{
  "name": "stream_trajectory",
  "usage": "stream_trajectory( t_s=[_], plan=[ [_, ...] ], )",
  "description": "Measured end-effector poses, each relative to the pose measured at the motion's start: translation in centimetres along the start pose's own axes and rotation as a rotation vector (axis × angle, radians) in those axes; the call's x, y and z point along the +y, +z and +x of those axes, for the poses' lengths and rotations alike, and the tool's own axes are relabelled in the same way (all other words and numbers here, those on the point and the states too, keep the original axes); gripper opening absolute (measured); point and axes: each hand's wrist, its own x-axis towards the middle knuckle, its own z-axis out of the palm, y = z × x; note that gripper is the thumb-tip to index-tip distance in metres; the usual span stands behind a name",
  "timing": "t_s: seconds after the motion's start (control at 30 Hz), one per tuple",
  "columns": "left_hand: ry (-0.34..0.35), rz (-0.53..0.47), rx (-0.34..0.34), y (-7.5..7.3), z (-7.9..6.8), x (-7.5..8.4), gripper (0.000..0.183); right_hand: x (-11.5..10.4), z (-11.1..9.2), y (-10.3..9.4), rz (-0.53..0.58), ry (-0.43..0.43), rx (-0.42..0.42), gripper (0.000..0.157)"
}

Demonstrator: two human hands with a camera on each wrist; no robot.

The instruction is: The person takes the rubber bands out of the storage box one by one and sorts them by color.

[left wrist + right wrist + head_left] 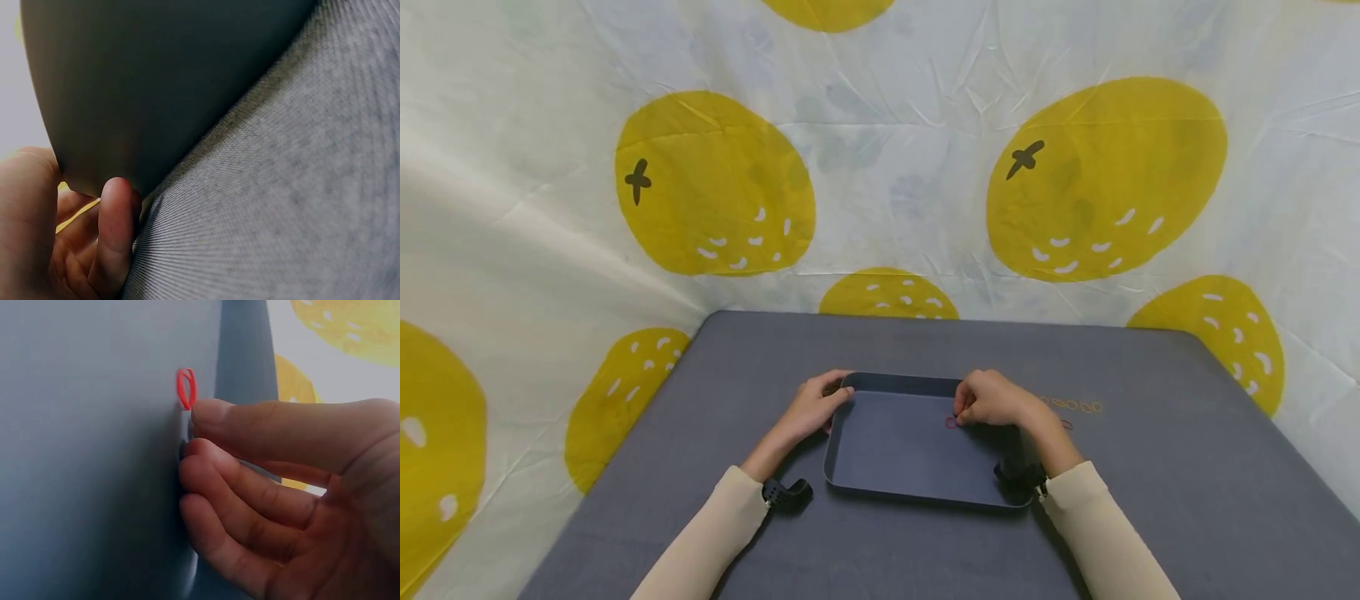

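Observation:
My left hand (812, 408) grips the left rim of a dark grey rectangular tray (887, 450), thumb over the edge; the left wrist view shows its fingers (115, 215) against the tray's outer wall (156, 81). Inside the tray, toward its back right, my right hand (992, 398) has its fingers curled down. A small red rubber band (185, 389) shows at its thumb tip, apparently pinched at one end; the loop stands out past the fingers, close to the tray floor. The index fingertip is hidden behind the thumb in the right wrist view.
On the grey cloth-covered table (760, 350), right of the tray, a row of several orange rubber bands (1075, 406) lies. Another reddish band (1067, 424) lies just in front, partly hidden by the right wrist. A white curtain (895, 167) with yellow fruit prints hangs behind.

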Motion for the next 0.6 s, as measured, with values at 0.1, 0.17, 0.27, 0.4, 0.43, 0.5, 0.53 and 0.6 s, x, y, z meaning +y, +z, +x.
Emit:
stream_trajectory(
  t_s=[0.1,0.17,0.27,0.4,0.43,0.5,0.53,0.6],
  plan=[
    [-0.015,0.008,0.01,0.2,0.0,0.1,0.034,-0.1,0.1,0.1,-0.005,0.022,-0.012,0.004],
    [-0.014,0.01,0.018,0.2,-0.2,0.9,0.035,-0.3,0.0,0.1,-0.003,0.027,-0.013,0.004],
    [-0.009,0.012,0.007,0.1,-0.1,0.9,0.033,-0.5,-0.1,0.1,0.009,0.034,-0.014,0.007],
    [-0.004,0.006,-0.002,-0.1,0.1,0.3,0.031,-0.5,-0.1,0.1,0.003,0.033,-0.01,0.011],
    [-0.006,0.004,0.004,-0.1,0.0,0.4,0.031,-0.5,0.0,0.2,0.0,0.035,-0.01,0.011],
    [-0.014,0.007,0.013,0.0,-0.2,0.9,0.031,-0.4,0.1,0.2,-0.011,0.032,-0.012,0.012],
    [-0.016,0.004,0.013,0.0,-0.4,1.3,0.032,-0.4,0.1,0.3,-0.014,0.031,-0.015,0.011],
    [-0.021,0.002,0.005,-0.1,-0.6,1.9,0.032,-0.4,0.1,0.4,-0.017,0.037,-0.019,0.011]
  ],
)
